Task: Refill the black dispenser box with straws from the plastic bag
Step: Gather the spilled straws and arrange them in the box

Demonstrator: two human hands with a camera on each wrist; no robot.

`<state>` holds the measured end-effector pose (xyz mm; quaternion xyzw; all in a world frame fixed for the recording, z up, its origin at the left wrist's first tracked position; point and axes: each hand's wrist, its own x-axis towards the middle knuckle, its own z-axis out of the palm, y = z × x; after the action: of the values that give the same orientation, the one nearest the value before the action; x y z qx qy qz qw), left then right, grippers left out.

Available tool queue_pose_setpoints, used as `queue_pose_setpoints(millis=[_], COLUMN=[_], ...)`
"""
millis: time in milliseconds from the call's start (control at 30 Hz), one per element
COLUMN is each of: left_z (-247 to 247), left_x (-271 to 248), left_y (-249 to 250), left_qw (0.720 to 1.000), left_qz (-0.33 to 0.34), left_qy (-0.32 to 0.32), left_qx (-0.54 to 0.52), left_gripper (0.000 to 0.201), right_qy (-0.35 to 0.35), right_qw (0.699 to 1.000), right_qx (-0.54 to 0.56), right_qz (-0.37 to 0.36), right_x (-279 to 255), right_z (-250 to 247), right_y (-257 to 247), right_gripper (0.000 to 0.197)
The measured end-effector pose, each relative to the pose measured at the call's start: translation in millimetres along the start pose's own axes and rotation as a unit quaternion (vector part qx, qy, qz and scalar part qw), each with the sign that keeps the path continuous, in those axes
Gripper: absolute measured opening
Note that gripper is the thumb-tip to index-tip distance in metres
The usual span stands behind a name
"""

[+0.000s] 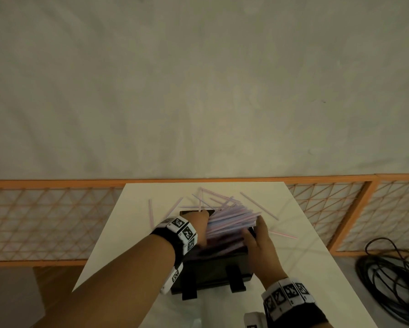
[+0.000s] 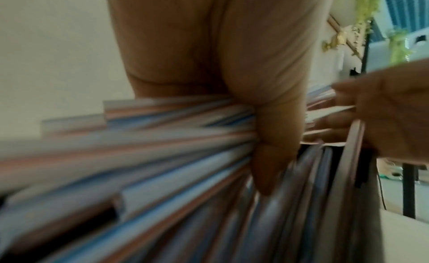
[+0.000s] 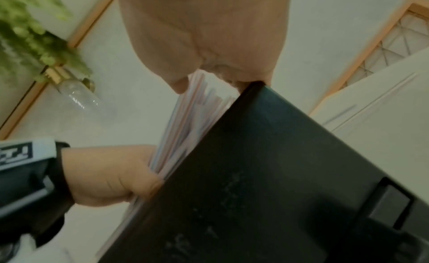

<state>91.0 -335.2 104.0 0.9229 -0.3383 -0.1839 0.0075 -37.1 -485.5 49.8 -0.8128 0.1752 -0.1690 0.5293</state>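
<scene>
The black dispenser box (image 1: 213, 268) (image 3: 267, 175) stands on the white table (image 1: 118, 245), its top open. A thick bundle of pink and blue straws (image 1: 232, 221) (image 2: 162, 147) (image 3: 192, 110) lies slanted across the opening, its right end raised. My left hand (image 1: 200, 229) (image 3: 104, 175) grips the bundle's left part, thumb over the straws. At the box's right edge my right hand (image 1: 258, 237) (image 2: 383, 110) touches the straw ends with straight fingers. The plastic bag is not in view.
Several loose straws (image 1: 258, 204) lie scattered on the table behind and beside the box. An orange lattice fence (image 1: 44, 221) runs behind the table. Coiled black cables (image 1: 393, 280) lie on the floor to the right. A grey block (image 1: 9, 299) sits at lower left.
</scene>
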Motion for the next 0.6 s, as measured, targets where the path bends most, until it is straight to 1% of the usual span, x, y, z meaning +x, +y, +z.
queue_pose_setpoints(millis=[67, 100, 233, 300, 400, 467, 500, 533, 600], left_z=[1, 2, -2, -3, -3, -3, -2, -1, -1], left_x=[-1, -1, -1, 0, 1, 3, 5, 6, 8], left_y=[3, 5, 7, 8, 11, 14, 15, 15, 16], left_qw=[0.999, 0.998, 0.993, 0.991, 0.988, 0.987, 0.987, 0.986, 0.985], left_qz=[-0.007, -0.011, -0.03, -0.026, -0.02, -0.011, -0.006, -0.002, 0.007], left_qy=[-0.034, -0.052, -0.111, -0.122, -0.133, -0.137, -0.137, -0.137, -0.14], left_qx=[0.021, 0.027, 0.038, 0.045, 0.07, 0.083, 0.088, 0.093, 0.099], left_gripper=[0.06, 0.065, 0.088, 0.091, 0.088, 0.088, 0.088, 0.088, 0.087], right_qy=[0.021, 0.031, 0.019, 0.04, 0.076, 0.081, 0.074, 0.067, 0.071], right_qw=[0.994, 0.992, 0.996, 0.997, 0.996, 0.995, 0.994, 0.992, 0.986], right_qx=[0.1, 0.116, 0.055, 0.033, 0.006, -0.036, -0.067, -0.098, -0.15], right_qz=[0.038, 0.047, 0.069, 0.064, 0.053, 0.055, 0.049, 0.033, 0.017], right_x=[3, 7, 24, 33, 44, 48, 49, 48, 46], right_z=[0, 1, 6, 7, 8, 11, 14, 17, 20], right_y=[-7, -7, -12, -15, -16, -13, -11, -8, -2], right_gripper=[0.067, 0.072, 0.085, 0.085, 0.076, 0.059, 0.046, 0.04, 0.041])
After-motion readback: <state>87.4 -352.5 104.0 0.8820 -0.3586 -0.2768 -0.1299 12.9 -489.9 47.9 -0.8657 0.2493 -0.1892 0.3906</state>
